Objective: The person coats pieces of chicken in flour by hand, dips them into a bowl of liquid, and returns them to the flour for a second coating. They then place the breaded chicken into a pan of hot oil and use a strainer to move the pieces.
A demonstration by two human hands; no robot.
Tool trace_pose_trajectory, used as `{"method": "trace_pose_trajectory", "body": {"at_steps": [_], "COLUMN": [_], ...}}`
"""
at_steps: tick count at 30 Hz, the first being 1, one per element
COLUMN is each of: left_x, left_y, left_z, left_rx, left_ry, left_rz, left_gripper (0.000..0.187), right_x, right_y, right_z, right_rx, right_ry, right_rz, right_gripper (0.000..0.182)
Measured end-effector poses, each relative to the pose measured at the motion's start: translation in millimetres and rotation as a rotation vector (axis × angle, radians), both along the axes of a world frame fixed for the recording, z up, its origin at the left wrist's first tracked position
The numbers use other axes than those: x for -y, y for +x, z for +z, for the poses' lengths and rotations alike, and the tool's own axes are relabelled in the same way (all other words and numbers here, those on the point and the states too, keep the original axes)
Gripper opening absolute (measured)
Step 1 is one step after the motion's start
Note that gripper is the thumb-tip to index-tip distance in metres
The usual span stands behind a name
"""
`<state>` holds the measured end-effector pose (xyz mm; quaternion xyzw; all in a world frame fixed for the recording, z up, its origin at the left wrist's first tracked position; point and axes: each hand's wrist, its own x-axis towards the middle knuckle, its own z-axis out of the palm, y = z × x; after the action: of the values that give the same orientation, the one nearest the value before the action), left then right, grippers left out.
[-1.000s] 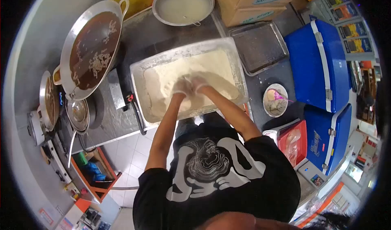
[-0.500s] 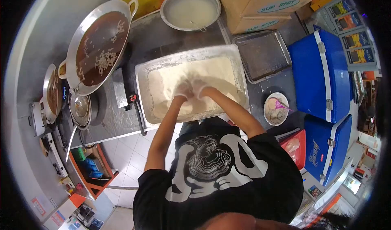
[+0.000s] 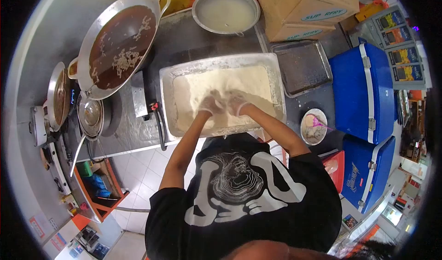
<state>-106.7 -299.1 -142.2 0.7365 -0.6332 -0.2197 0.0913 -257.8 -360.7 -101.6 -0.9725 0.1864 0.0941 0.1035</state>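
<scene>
The counter [image 3: 186,38] has its front edge at the person's side, and its widest bare stretch lies beyond and to the left of the tub. The coolers [image 3: 352,89] close off the right side. The boxes [image 3: 287,6] fill the far right corner. The wok [image 3: 84,57] takes up the far left, with a bare strip of counter between it and the tub [image 3: 216,63]. The tub's near edge lies along the counter's front edge; its right rim sits just beside the tray [image 3: 304,66], so little room shows there. Inside its walls, powder [image 3: 248,80] spreads left, right and beyond the hands.

Counted: two blue coolers, two boxes, one wok, one tub, one smaller pan [image 3: 51,92], one tray, one large bowl [image 3: 197,12] with cloudy liquid, one small bowl [image 3: 315,141] with one pink utensil [image 3: 317,122], and two hands.

The left hand [image 3: 211,103] and right hand [image 3: 236,104] are side by side in the powder, slightly apart, near the tub's middle. Their fingers are blurred, so I cannot tell whether either is closed on anything.
</scene>
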Motion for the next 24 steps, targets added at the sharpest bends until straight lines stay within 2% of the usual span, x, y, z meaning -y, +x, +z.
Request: {"method": "trace_pose_trajectory", "body": {"at_steps": [2,3,5,6,7,8,9,10,11,12,13,14,15,16,17,18,19,20,21,22,23,24], "left_x": [20,26,28,15,14,19,15,28,20,20,33,31,32,27,15,13,5,-13,-14,-11,-14,0], "left_y": [12,10,6,8,15,26,30,20,21,18,10,-5,-2,1,3,7,10,10,12,2,-7,-11], "left_z": [27,13,-52,-91,-86,-68,-43,68,17,-34,-23,-12,-3,0,0,1,-1,-7,-12,-70,-86,-96], "left_rx": [-0.096,-0.102,-0.237,-0.066,-0.064,-0.135,-0.213,-0.288,-0.289,-0.121,0.047,0.088,0.097,0.018,-0.067,-0.066,-0.306,-0.549,-0.780,-0.973,-0.977,-0.457], "left_ry": [0.437,0.434,0.008,-0.055,-0.057,-0.088,-0.103,0.276,0.278,0.112,-0.057,0.082,0.065,0.220,0.387,0.380,0.375,0.385,0.371,0.258,0.272,0.135], "left_rz": [-0.248,-0.246,-0.041,-0.196,-0.198,-0.255,-0.311,-0.244,-0.244,-0.285,-0.321,-0.347,-0.352,-0.326,-0.295,-0.291,-0.228,-0.161,-0.101,0.026,0.028,-0.188], "left_gripper": [0.047,0.047,0.051,0.047,0.047,0.045,0.043,0.043,0.043,0.042,0.042,0.038,0.038,0.037,0.036,0.036,0.035,0.034,0.033,0.031,0.031,0.031], "right_x": [9,9,8,-9,0,22,32,42,49,49,37,16,8,7,-9,-13,-16,-19,-6,8,3,0], "right_y": [14,21,37,17,4,-5,-9,-6,-1,3,5,10,16,19,7,-10,-20,-17,-17,-21,-29,-15], "right_z": [-32,-45,-62,-12,-29,-63,-83,-87,-90,-91,-98,-104,-106,-32,-50,-80,-100,-97,-115,-143,-160,-146], "right_rx": [-0.235,-0.242,0.046,0.094,0.098,0.163,0.218,0.214,0.106,-0.009,-0.013,0.037,0.092,-0.202,-0.207,-0.083,0.040,0.035,0.040,0.053,0.054,0.496], "right_ry": [0.345,0.342,0.540,0.244,0.243,0.447,0.663,0.667,0.671,0.659,0.659,0.348,0.026,0.315,0.322,0.344,0.370,0.515,0.513,0.693,0.884,0.982], "right_rz": [-0.167,-0.165,-0.920,-0.436,-0.437,-0.261,-0.082,-0.079,-0.438,-0.796,-0.794,-0.628,-0.459,-0.373,-0.370,-0.535,-0.693,-0.832,-0.832,-0.753,-0.671,-0.896], "right_gripper": [0.047,0.047,0.046,0.047,0.047,0.052,0.060,0.060,0.057,0.053,0.053,0.051,0.050,0.052,0.052,0.058,0.065,0.068,0.068,0.064,0.060,0.048]}}
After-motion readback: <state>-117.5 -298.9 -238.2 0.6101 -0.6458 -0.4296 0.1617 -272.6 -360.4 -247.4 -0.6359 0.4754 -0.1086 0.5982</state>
